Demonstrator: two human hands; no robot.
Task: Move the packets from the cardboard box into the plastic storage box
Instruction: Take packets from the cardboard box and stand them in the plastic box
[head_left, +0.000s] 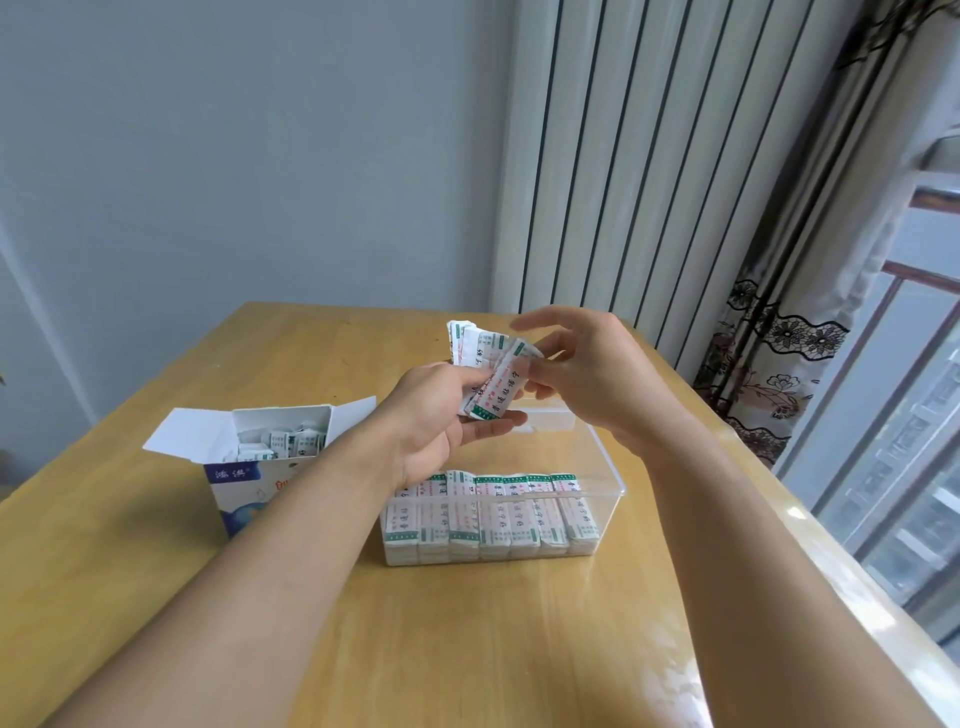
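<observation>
Above the plastic box, the left hand grips a fan of packets, the right hand pinches one, and the cardboard box stands left, holding more.

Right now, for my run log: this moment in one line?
left hand: holds packets | right hand: pinches one | storage box: part filled | cardboard box: packets left

You have a light wooden worktop in front of you. On it, to your left, stands the open cardboard box; just beside it, to the right, sits the clear plastic storage box.
</observation>
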